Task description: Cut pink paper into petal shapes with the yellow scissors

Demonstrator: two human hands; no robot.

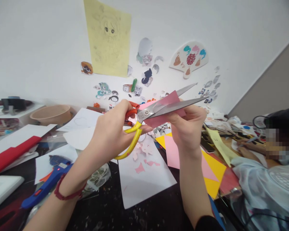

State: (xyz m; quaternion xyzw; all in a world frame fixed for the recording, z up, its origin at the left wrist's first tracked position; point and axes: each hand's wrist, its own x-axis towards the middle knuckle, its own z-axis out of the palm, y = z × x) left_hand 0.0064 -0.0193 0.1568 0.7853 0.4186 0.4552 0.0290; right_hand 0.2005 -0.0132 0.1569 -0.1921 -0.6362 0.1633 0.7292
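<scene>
My left hand [110, 128], with a dark red band on its wrist, grips a pair of scissors [146, 112] by their red and yellow handles. The scissor blades are spread apart and point to the upper right. A piece of pink paper [167, 102] lies between the blades. My right hand [189, 123] pinches that paper from its right side, close under the lower blade. Below both hands, pink paper scraps [140, 167] rest on a white sheet [144, 189] on the black table.
To the left are a blue glue gun [47, 186], a red strip [14, 155], a round tan bowl [50, 114] and white papers. Pink sheets [172, 152] and yellow sheets [213, 179] lie at right. Another person [267, 179] sits on the far right. Stickers and a drawing [108, 41] hang on the wall.
</scene>
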